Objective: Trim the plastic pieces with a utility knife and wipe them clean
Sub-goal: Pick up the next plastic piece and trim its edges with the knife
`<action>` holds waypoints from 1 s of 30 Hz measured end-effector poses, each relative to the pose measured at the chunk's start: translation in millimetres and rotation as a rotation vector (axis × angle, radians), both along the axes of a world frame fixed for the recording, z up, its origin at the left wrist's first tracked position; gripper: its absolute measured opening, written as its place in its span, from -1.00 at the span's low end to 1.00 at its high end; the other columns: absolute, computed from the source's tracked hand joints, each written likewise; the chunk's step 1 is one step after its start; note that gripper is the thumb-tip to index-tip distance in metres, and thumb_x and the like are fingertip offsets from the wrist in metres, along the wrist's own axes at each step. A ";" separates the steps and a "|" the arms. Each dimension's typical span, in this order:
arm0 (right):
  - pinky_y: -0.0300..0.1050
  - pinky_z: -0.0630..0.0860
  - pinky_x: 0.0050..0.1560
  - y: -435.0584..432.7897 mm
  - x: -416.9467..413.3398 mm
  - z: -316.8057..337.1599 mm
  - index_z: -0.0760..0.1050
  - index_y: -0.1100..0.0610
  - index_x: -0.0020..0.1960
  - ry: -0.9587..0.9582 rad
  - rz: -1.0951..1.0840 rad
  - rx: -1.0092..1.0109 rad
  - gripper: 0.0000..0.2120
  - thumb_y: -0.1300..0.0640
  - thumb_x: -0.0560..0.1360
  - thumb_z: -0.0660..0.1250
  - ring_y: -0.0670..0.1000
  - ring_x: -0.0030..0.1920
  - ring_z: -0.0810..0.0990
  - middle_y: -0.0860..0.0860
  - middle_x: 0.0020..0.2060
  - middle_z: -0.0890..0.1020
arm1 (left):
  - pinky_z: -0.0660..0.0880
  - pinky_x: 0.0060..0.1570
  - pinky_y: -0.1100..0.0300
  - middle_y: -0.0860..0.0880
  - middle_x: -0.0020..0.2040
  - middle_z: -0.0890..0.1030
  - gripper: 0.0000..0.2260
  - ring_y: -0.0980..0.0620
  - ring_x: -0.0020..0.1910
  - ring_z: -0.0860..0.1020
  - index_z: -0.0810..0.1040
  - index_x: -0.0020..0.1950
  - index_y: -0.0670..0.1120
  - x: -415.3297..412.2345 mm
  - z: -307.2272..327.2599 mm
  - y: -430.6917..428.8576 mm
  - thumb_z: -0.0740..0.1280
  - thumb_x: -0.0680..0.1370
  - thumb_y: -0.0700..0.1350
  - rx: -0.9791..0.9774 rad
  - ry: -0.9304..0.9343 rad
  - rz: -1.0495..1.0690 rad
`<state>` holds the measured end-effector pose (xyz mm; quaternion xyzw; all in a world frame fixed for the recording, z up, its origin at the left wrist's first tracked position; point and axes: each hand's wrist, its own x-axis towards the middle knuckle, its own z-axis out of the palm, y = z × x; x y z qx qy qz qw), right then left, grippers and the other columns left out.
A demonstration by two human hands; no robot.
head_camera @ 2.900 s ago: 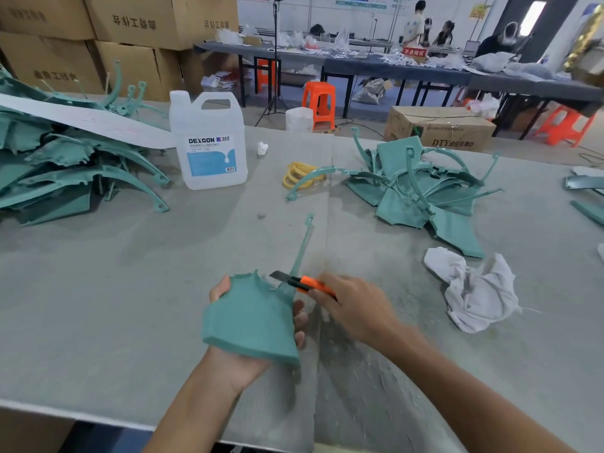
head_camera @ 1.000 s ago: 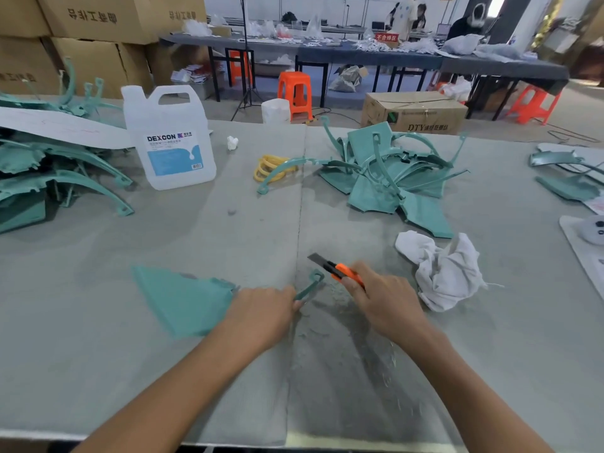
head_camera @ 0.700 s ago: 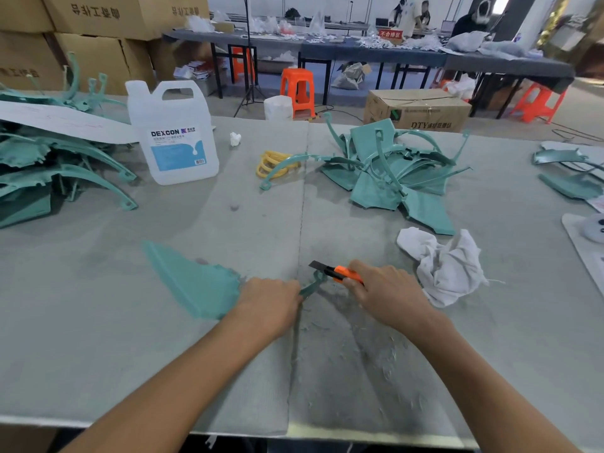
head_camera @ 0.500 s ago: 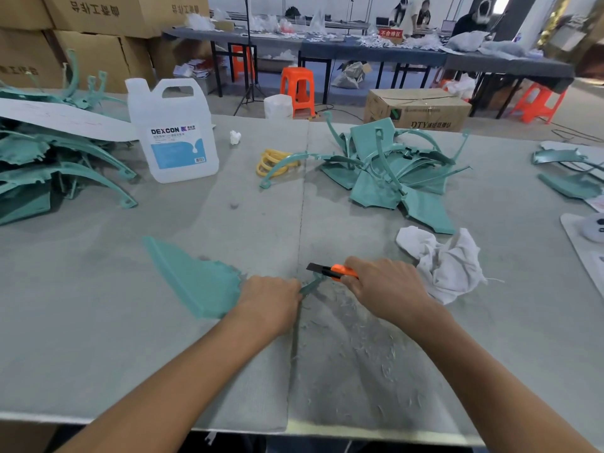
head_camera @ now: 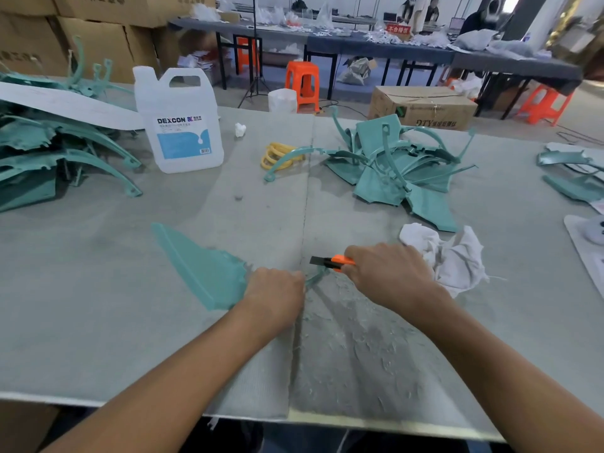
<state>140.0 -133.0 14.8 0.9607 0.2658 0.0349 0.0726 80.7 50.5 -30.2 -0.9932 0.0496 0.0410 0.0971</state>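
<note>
Teal plastic piece (head_camera: 209,276) lies flat on our grey tabletop (head_camera: 98,305). Our left hand (head_camera: 276,294) fingers press it down, clenched. Our right hand (head_camera: 389,273) fingers grip the orange utility knife (head_camera: 331,262) at its thin arm.

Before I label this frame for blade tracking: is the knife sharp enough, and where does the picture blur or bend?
Head view: knife and both hands, left hand and right hand, reasonably sharp; background people and far tables soft; wide-angle bends the table edges; lighting even, soft shadows, no glare on the jug.
</note>
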 end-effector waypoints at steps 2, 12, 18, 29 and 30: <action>-0.07 0.22 -0.35 2.0 -0.4 2.1 0.47 -0.08 0.04 0.038 -0.015 -0.019 -0.74 -0.18 0.67 0.08 -0.01 -0.33 0.43 -0.09 -0.32 0.43 | 0.25 -0.10 0.11 -0.08 0.16 0.64 -0.80 -0.14 0.14 0.62 0.47 0.23 -0.02 -0.5 -0.7 -0.1 0.12 0.68 -0.09 -0.011 -0.003 0.008; -0.02 0.33 -0.26 1.7 -1.7 -0.6 0.44 -0.06 0.04 0.026 -0.059 0.078 -0.73 -0.20 0.67 0.09 0.08 -0.23 0.53 -0.04 -0.23 0.55 | 0.24 -0.08 0.10 -0.08 0.17 0.63 -0.80 -0.14 0.14 0.61 0.46 0.24 -0.03 1.4 -2.1 0.4 0.11 0.69 -0.05 -0.023 -0.002 0.018; -0.02 0.35 -0.21 -20.9 9.0 -13.9 0.45 -0.05 -0.01 0.025 -0.220 0.091 -0.74 -0.19 0.66 0.11 0.09 -0.24 0.50 -0.04 -0.22 0.57 | 0.27 -0.09 0.08 -0.08 0.14 0.64 -0.82 -0.13 0.09 0.62 0.45 0.22 -0.02 0.8 -3.3 1.2 0.11 0.70 -0.04 -0.036 -0.006 0.017; 0.05 0.48 0.13 -13.7 -7.9 -36.4 0.48 -0.20 0.32 0.377 -0.306 0.442 -0.71 -0.11 0.64 0.15 0.21 0.16 0.59 0.03 0.15 0.64 | 0.26 -0.12 0.08 -0.08 0.10 0.65 -0.85 -0.16 0.09 0.63 0.47 0.14 0.00 1.0 -6.7 2.5 0.12 0.68 -0.06 -0.085 -0.035 0.021; 0.06 0.47 0.17 -13.2 -7.7 -37.6 0.43 -0.25 0.38 0.383 -0.306 0.437 -0.68 -0.12 0.65 0.15 0.21 0.21 0.57 0.02 0.21 0.63 | 0.26 -0.12 0.08 -0.09 0.10 0.66 -0.85 -0.16 0.09 0.63 0.47 0.15 0.00 0.4 -6.6 2.5 0.12 0.68 -0.06 -0.085 -0.036 0.021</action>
